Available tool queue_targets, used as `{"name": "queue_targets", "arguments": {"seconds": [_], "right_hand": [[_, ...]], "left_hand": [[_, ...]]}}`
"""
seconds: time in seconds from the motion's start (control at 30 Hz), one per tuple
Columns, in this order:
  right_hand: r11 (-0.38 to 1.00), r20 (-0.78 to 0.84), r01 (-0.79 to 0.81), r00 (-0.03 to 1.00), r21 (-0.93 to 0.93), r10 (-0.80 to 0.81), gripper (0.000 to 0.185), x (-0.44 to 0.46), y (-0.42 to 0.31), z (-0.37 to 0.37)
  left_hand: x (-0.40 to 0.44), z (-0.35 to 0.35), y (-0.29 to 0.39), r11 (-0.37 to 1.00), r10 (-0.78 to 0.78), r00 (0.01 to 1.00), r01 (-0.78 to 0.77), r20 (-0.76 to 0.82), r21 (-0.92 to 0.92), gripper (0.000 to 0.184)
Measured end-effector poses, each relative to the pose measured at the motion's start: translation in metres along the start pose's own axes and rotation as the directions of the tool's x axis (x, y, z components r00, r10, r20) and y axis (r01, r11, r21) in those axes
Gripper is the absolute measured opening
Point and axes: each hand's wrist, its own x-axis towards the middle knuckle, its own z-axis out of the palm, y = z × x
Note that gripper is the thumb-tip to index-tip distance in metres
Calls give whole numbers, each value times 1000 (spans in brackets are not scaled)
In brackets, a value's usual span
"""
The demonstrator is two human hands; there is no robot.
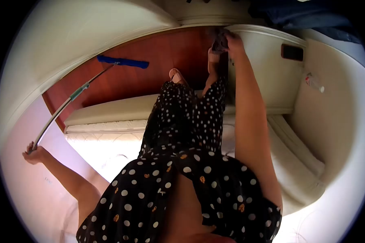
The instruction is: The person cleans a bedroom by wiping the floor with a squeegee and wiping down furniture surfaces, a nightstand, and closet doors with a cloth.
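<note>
At the far left, my left hand [32, 154] is closed around the upper end of a metal pole, the handle of a flat mop [79, 91]. Its blue mop head [127, 62] lies on the reddish-brown floor. My right arm reaches forward, and my right hand [234, 43] grips a bunched dark grey cloth [220, 41]. That cloth hangs above one of my pink slippers, beside the edge of a pale cabinet [267, 69]; its exact shape is blurred.
A dark phone [292, 52] lies on the pale cabinet, with a clear plastic bottle [314, 82] nearby. Dark blue clothing [308, 18] is at the upper right. A cream padded bed edge [109, 111] runs close behind my legs. A pale raised edge [81, 60] borders the floor ahead.
</note>
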Motion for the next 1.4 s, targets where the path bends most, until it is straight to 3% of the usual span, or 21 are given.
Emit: {"name": "queue_targets", "arguments": {"seconds": [0.03, 0.07, 0.1, 0.17, 0.27, 0.3, 0.33, 0.37, 0.43, 0.47, 0.57, 0.67, 0.7, 0.73, 0.8, 0.87, 0.97, 1.07, 1.17, 1.27, 1.4], "right_hand": [[999, 19, 39, 999, 2, -39, 29, 0, -29, 32], [994, -10, 71, 997, -88, -72, 29, 2, -47, 48], [988, -15, 97, 995, -124, -100, 29, 3, -61, 57], [968, -25, 150, 987, -201, -158, 30, -7, -78, 77], [860, -49, 274, 944, -431, -325, 33, 57, -171, 123], [796, -46, 314, 919, -517, -392, 34, 69, -193, 146], [846, 46, 245, 966, -474, -254, 36, 83, -212, 165], [820, 65, 269, 959, -505, -275, 36, 108, -222, 182], [777, 89, 289, 953, -559, -290, 38, 199, -236, 198], [869, 167, 315, 948, -381, -271, 38, 235, -259, 203], [870, 317, 323, 925, -373, -208, 35, 411, -212, 241], [353, 320, 722, 616, -595, -720, 27, 554, -136, 335], [129, 354, 749, 448, -650, -821, 25, 616, -111, 369], [28, 425, 823, 322, -568, -846, 24, 684, -94, 404], [-264, 675, 689, 433, -675, -598, 27, 792, -72, 473], [-350, 707, 699, 313, -624, -634, 34, 923, 1, 532], [-412, 698, 678, 210, -608, -685, 43, 970, 61, 549], [-461, 782, 677, 283, -573, -555, 51, 927, 52, 528], [-425, 730, 644, 322, -636, -603, 55, 972, 15, 523], [-453, 605, 410, 419, -791, -677, 51, 1028, -22, 487], [-232, 255, 108, 484, -967, -837, 52, 1070, -43, 403]], "left_hand": [[16, 3, 20, 999, 45, 988, -40, -147, 34, 27], [53, -6, 18, 995, 62, 993, -54, -98, 80, 25], [44, 17, 36, 993, 108, 966, -92, -236, 74, 23], [93, -8, 34, 978, 192, 968, -175, -159, 113, 23], [136, 68, 61, 962, 89, 993, -65, -81, 266, 27], [154, 78, 63, 996, 26, 992, -15, -124, 89, 26], [168, 79, 58, 995, 18, 988, -2, -151, 105, 27], [178, 75, 44, 993, 9, 984, 12, -178, 119, 27], [195, 81, -12, 872, 148, 986, -166, 74, 460, 31], [145, 107, -61, 802, 137, 979, -198, 149, 564, 30], [-149, 234, -297, 702, -230, 916, -77, 328, 708, 28], [-468, 412, -540, 667, -534, 559, -183, 635, 722, 26], [-547, 468, -611, 679, -560, 442, -239, 700, 694, 25], [-616, 515, -676, 683, -565, 343, -315, 750, 659, 24], [-684, 599, -795, 660, -557, 255, -441, 790, 608, 23], [-713, 646, -884, 607, -559, 231, -541, 797, 582, 22], [-729, 654, -940, 556, -530, 247, -621, 812, 552, 21], [-736, 631, -946, 544, -501, 273, -639, 821, 544, 20], [-732, 630, -965, 532, -498, 276, -652, 822, 541, 19], [-719, 640, -985, 516, -511, 277, -658, 814, 548, 20], [-708, 637, -1007, 513, -527, 265, -659, 808, 550, 21]]}}
